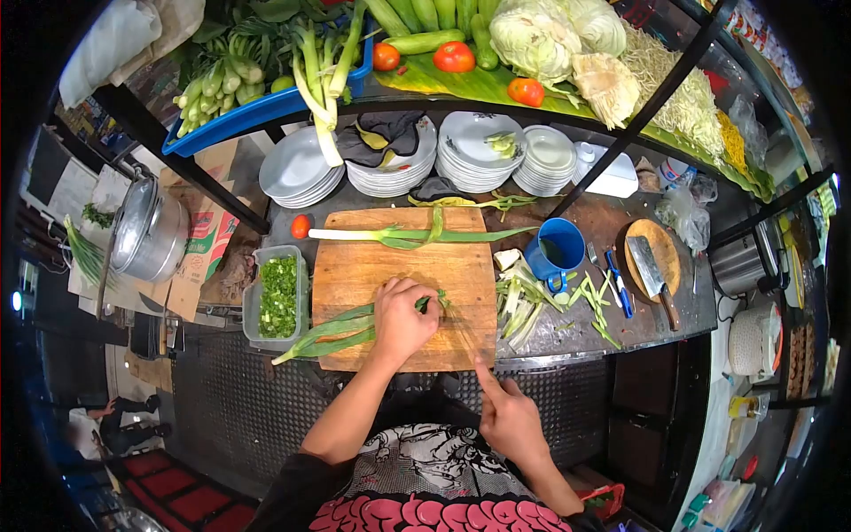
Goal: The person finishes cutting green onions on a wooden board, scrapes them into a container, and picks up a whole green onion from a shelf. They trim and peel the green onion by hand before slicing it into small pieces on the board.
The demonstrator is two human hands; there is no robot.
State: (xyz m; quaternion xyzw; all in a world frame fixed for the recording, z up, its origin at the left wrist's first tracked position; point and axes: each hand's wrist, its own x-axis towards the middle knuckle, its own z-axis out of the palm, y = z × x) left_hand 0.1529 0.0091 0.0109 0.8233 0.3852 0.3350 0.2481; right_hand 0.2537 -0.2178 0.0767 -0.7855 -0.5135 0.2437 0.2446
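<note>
My left hand [406,321] presses down on the wooden cutting board [355,266], its fingers curled round a bunch of green leek leaves [328,339] whose ends stick out past the board's left edge. At the board's front right, my right hand [512,421] grips a knife with the index finger stretched along it. The blade [461,330], thin and blurred, points toward the leaves by my left fingertips. One leek [355,235] lies across the board's back part. Left of the board stands a clear container [277,297] of chopped greens.
Stacked plates [470,146] line the back, below a shelf of vegetables. Right of the board are cut stalks [523,301], a blue mug [558,248], a blue-handled tool [619,284] and a cleaver [651,266] on a round board. A tomato [300,227] sits behind left.
</note>
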